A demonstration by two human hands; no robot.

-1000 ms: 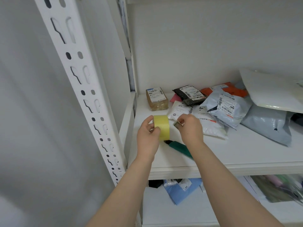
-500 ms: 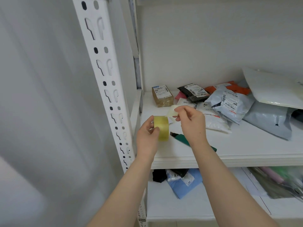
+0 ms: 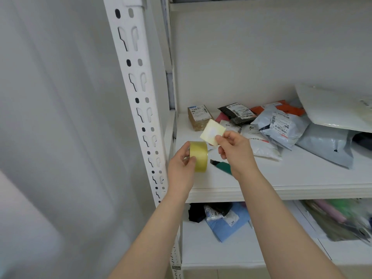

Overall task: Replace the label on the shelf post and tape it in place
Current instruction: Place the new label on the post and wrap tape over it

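The white slotted post rises at the left, just left of both grips and not touched by either. No label shows on its face. Behind the grips the upper shelf carries a brown box at the back and a heap of soft parcels to the right. A green knife lies near the shelf's front edge, partly hidden by the right wrist. The lower shelf holds a blue parcel and blurred clutter on the right.

The left grip curls round the yellow tape roll, thumb on its near rim, holding it above the shelf's front left corner. The right grip pinches a pale square by one corner between thumb and forefinger, the other fingers loosely bent. The square stands tilted just above and right of the roll. Whether it is the label or a pulled length of tape I cannot tell.

Counted: two grips, one roll, one square, one knife, one box, two shelves. Of parcels up top: one black, one orange, one pink, two grey, and white ones too overlapped to count
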